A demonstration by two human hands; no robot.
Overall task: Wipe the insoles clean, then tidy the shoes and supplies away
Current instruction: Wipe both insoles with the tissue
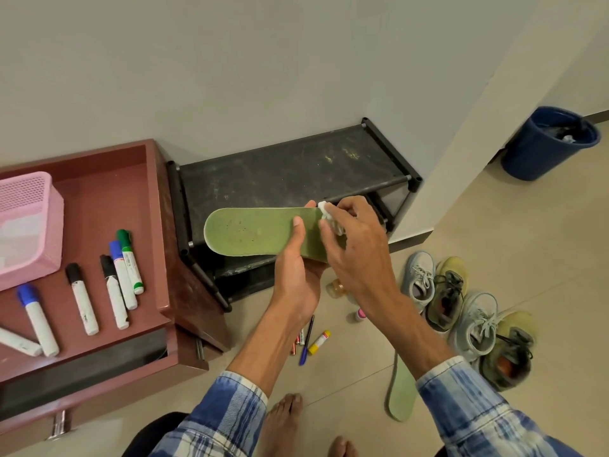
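Fingers of your right hand [356,245] pinch a white wipe [324,207] against the right end of the green insole [253,235]. Your left hand [296,272] grips that insole from below, thumb on top, in front of the black shoe rack [280,173]. The shoes [461,321] stand on the floor nearby.

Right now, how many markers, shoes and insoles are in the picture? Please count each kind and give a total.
Markers: 6
Shoes: 4
Insoles: 2
Total: 12
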